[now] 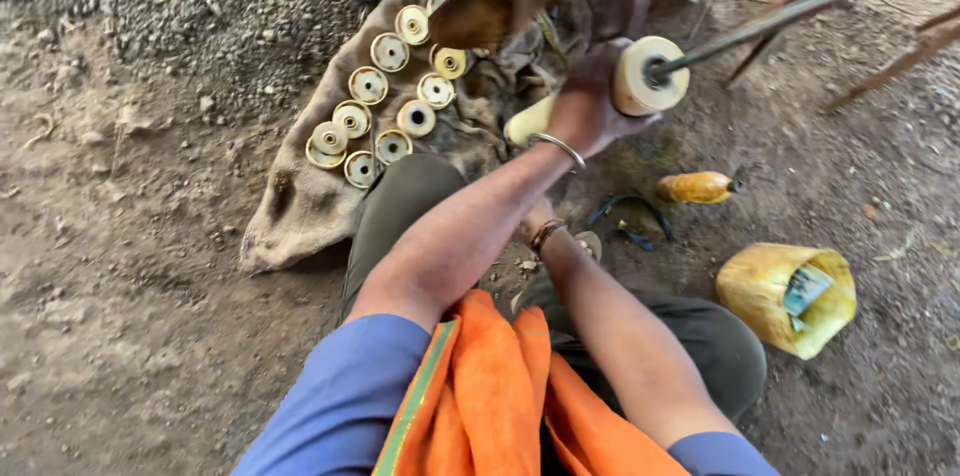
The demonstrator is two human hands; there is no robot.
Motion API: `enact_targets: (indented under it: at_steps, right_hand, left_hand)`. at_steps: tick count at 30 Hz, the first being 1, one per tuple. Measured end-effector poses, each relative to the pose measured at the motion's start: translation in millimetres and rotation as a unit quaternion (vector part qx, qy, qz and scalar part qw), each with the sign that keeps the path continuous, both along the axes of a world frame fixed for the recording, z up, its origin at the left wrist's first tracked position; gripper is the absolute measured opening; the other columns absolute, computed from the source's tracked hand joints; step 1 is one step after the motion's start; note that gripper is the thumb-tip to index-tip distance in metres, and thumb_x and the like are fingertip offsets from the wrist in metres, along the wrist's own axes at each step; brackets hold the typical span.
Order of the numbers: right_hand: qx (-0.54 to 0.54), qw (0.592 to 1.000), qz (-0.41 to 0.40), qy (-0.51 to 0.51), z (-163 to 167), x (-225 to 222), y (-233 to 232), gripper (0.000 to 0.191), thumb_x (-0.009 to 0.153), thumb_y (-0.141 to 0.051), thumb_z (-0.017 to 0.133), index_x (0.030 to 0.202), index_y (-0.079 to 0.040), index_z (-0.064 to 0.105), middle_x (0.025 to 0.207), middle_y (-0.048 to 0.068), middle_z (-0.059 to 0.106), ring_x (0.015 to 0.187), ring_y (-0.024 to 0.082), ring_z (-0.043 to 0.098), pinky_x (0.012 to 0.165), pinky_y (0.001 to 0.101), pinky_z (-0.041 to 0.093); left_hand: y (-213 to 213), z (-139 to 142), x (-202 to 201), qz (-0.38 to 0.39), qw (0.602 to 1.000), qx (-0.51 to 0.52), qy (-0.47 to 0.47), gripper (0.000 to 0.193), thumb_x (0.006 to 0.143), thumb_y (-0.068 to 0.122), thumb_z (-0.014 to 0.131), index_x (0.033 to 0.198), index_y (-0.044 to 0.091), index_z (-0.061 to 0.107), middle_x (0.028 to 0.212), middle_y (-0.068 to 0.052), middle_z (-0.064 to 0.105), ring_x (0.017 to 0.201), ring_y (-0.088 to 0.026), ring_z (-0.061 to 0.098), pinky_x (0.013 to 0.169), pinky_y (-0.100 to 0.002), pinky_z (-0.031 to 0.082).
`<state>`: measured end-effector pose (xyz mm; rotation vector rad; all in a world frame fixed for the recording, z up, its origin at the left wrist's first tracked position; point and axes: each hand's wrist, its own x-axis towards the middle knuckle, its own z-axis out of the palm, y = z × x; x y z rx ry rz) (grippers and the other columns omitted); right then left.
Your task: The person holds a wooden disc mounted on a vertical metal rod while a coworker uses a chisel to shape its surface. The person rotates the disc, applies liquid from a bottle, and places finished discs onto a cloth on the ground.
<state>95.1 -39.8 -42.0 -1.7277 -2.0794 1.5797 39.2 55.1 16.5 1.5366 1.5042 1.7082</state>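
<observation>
Here, at the left, bare dirt ground (120, 266) scattered with small stones runs up to a worn brown sackcloth (300, 206) spread flat on it. On the cloth lie round cream-coloured discs (368, 86) with dark centre holes, set in two rough rows that touch or nearly touch one another and climb from lower left to upper right. Just right of the discs, the person's left forearm reaches forward, a metal bangle (558, 148) on its wrist. The left hand (590, 106) is closed around a pale cylindrical spool (650, 76), held up above the cloth with its round end facing the camera; a thin dark metal rod (800, 1) enters the hole in that end and slants away to the upper right. A second pale cylinder (527, 122) shows just below and left of that hand. The right hand (540, 226) is low, near the knees, mostly hidden behind the left forearm, so I cannot tell whether it is spread or closed. Farther right on the ground lie an orange-yellow bottle-like thing (695, 187) on its side, and, near the right knee, a yellow cup (790, 298) tipped over with a bluish scrap inside.
</observation>
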Motion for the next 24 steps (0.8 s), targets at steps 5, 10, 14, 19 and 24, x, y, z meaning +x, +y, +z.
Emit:
enact_targets:
  at_steps: [5, 10, 14, 19, 24]
  right_hand:
    - [0.042, 0.995, 0.089, 0.009, -15, -42, -13, 0.024, 0.093, -0.014, 0.071, 0.113, -0.001, 0.075, 0.102, 0.013, 0.073, 0.076, 0.022, 0.061, 0.064, 0.0374, 0.047]
    - [0.008, 0.998, 0.067, 0.008, -27, -8, 29, 0.028, 0.093, -0.013, 0.072, 0.119, -0.003, 0.071, 0.109, 0.011, 0.072, 0.085, 0.023, 0.060, 0.070, 0.0380, 0.049]
    - [-0.109, 0.992, -0.043, 0.037, -19, 60, 66, 0.032, 0.093, -0.012, 0.072, 0.124, -0.005, 0.069, 0.115, 0.009, 0.071, 0.092, 0.025, 0.059, 0.075, 0.0384, 0.050]
    - [0.226, 0.919, 0.323, 0.010, 35, 130, 130, 0.036, 0.092, -0.007, 0.081, 0.125, -0.004, 0.069, 0.119, 0.008, 0.074, 0.108, 0.016, 0.062, 0.091, 0.0349, 0.052]
    - [0.091, 0.946, -0.148, 0.274, 122, 166, 128, 0.048, 0.087, -0.002, 0.076, 0.133, 0.002, 0.061, 0.124, 0.009, 0.068, 0.115, 0.018, 0.064, 0.096, 0.0313, 0.056]
  left_hand:
    - [0, -7, 5, -0.056, 0.987, -0.151, 0.001, 0.088, 0.060, 0.041, 0.095, 0.129, 0.007, 0.053, 0.116, -0.014, 0.066, 0.109, -0.031, 0.065, 0.097, -0.042, 0.053]
    - [-2, -16, 2, -0.062, 0.995, -0.083, 0.017, 0.084, 0.061, 0.040, 0.093, 0.128, 0.007, 0.054, 0.115, -0.014, 0.066, 0.108, -0.031, 0.064, 0.096, -0.041, 0.052]
    - [-6, -15, 7, -0.075, 0.995, -0.068, 0.021, 0.082, 0.062, 0.039, 0.092, 0.127, 0.007, 0.054, 0.114, -0.014, 0.066, 0.107, -0.030, 0.064, 0.096, -0.041, 0.052]
    - [7, -3, 14, -0.075, 0.996, -0.040, 0.016, 0.078, 0.064, 0.038, 0.091, 0.126, 0.007, 0.055, 0.113, -0.013, 0.066, 0.107, -0.030, 0.063, 0.095, -0.041, 0.051]
    - [29, 13, 18, -0.043, 0.999, 0.007, 0.006, 0.074, 0.065, 0.037, 0.090, 0.124, 0.006, 0.056, 0.112, -0.013, 0.066, 0.106, -0.029, 0.063, 0.095, -0.041, 0.051]
